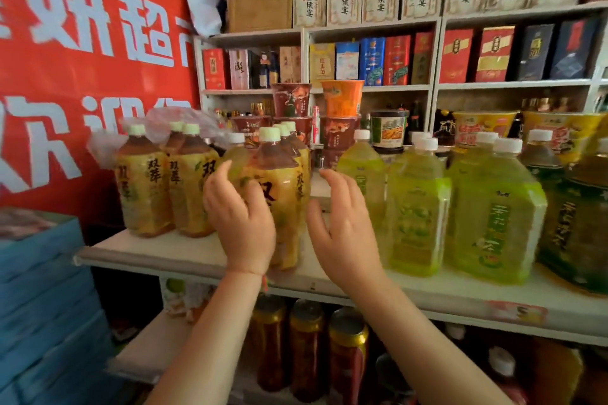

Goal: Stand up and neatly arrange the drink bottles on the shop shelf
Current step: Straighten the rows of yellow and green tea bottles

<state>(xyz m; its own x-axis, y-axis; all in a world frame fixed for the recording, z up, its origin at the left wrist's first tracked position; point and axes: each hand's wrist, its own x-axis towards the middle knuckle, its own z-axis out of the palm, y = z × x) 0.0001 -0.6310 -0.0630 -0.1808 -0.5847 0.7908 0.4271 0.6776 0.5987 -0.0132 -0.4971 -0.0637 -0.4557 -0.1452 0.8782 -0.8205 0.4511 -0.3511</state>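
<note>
Several yellow-labelled tea bottles with pale green caps stand upright on the white shelf [197, 253]. The front one [283, 194] stands at the shelf's middle. My left hand [241, 217] lies against its left side with the fingers relaxed. My right hand [345, 227] hovers open just right of that bottle, in the gap before the light green bottles [414, 207], and touches nothing. Two more yellow bottles [141, 184] stand further left.
Dark green bottles [572, 217] stand at the far right. Instant noodle cups [342, 99] are stacked behind the bottles. Boxed goods fill the upper shelves. A red banner [82, 76] hangs at the left above blue cartons [42, 289]. Cans [348, 352] fill the lower shelf.
</note>
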